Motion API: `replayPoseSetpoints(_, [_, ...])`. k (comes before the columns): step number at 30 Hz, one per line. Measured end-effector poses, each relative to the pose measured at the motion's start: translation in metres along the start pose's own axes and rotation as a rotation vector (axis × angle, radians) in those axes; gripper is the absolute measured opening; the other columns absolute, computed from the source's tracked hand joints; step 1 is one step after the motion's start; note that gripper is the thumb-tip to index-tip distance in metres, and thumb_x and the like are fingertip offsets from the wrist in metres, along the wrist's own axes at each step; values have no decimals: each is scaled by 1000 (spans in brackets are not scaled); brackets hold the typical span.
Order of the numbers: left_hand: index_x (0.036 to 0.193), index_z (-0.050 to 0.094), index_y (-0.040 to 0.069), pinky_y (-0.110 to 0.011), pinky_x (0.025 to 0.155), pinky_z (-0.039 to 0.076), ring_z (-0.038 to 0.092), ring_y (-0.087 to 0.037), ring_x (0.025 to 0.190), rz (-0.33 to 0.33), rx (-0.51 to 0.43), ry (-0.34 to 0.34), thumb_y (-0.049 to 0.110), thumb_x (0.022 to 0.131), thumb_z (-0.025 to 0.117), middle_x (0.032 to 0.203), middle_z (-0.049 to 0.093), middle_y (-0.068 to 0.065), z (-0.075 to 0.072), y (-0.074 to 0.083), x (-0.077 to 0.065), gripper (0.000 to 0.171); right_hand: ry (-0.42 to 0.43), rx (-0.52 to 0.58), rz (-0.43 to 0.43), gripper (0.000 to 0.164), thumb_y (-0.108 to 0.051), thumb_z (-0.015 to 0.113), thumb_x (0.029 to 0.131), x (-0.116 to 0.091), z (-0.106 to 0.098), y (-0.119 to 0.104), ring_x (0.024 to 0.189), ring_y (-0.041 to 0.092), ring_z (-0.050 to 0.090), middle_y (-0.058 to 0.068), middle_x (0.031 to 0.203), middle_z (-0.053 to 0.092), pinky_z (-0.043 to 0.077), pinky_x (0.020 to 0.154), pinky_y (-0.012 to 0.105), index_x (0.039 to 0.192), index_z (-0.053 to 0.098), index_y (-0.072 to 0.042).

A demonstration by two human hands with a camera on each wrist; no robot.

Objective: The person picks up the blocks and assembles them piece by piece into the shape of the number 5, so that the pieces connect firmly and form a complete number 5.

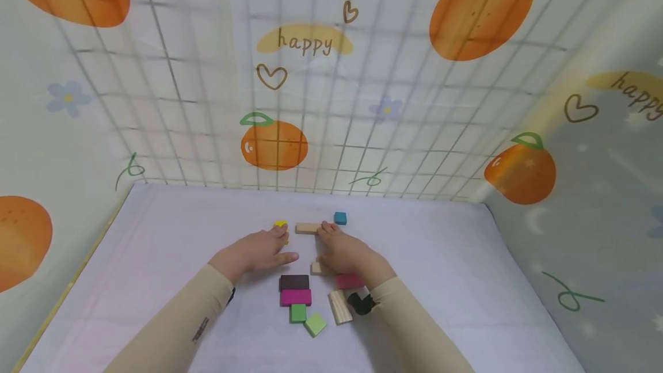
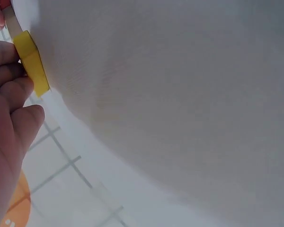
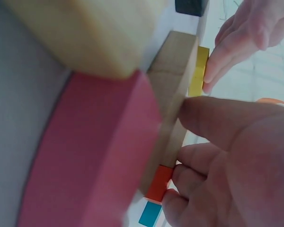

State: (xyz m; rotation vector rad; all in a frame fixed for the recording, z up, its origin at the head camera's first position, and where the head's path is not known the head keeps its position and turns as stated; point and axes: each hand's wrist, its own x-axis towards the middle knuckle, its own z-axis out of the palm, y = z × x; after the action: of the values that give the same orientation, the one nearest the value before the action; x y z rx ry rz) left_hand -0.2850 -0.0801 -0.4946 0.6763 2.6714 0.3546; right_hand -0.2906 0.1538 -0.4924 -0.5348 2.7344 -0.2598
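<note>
My left hand (image 1: pixel 258 251) reaches forward over the white surface, its fingertips on a yellow block (image 2: pixel 32 61) and its thumb spread away from it. To the right of that block lies a long plain wooden block (image 1: pixel 307 228), with an orange-red block (image 3: pixel 159 183) at its right end. My right hand (image 1: pixel 346 251) touches the orange-red block with its fingertips. The right thumb lies against another plain wooden block (image 1: pixel 316 269), which the hand partly covers. A blue block (image 1: pixel 340 218) stands just beyond the right fingertips.
Nearer the body are a black block (image 1: pixel 294 282), a magenta block (image 1: pixel 296 297), a green block (image 1: pixel 297 313) and a tilted light green block (image 1: pixel 315 325). A reddish-pink block (image 1: pixel 349 281) and a grained wooden block (image 1: pixel 340 307) lie by the right wrist. Printed cloth walls (image 1: pixel 321 96) enclose the surface.
</note>
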Motion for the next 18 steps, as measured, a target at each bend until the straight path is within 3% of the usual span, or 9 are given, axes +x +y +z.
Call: replayPoseSetpoints(18, [157,36,13,-49,121,33,35,-36,150,53,49,2,74,91,52,168,26,-3,5,-3,11,91,-6,4,12,71,-27,61,98,1,2,1,157,29,15,7,169,20,23,125,44,159,30,-9])
